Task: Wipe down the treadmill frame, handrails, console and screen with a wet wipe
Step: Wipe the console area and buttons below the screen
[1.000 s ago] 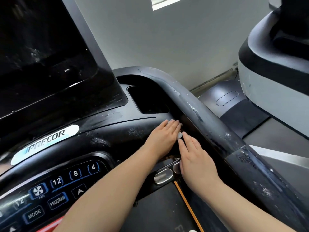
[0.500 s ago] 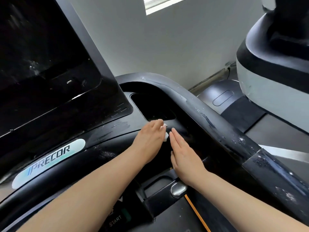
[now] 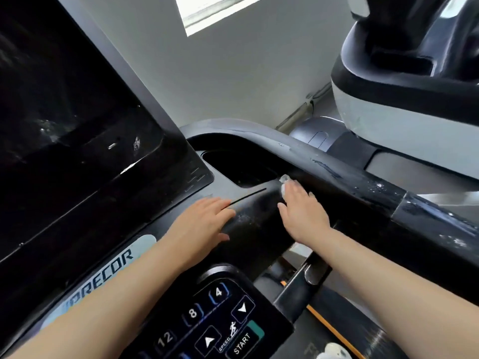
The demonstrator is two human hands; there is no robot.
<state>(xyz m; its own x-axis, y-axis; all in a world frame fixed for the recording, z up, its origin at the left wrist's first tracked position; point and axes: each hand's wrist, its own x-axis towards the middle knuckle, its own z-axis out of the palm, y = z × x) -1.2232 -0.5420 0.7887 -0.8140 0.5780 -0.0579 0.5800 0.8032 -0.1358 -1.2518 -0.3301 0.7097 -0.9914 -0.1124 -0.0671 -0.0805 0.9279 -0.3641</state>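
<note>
Black console plastic [image 3: 248, 218] lies under both hands: right hand [image 3: 303, 213], fingers flat, presses a wet wipe [image 3: 283, 181] at one o'clock; left hand [image 3: 201, 221] rests spread, empty.

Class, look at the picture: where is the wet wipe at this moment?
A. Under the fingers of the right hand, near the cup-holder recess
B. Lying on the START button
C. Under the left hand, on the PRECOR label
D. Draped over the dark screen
A: the wet wipe peeks out white beyond the fingertips of the right hand, which presses it flat on the console beside the cup-holder recess.
</note>
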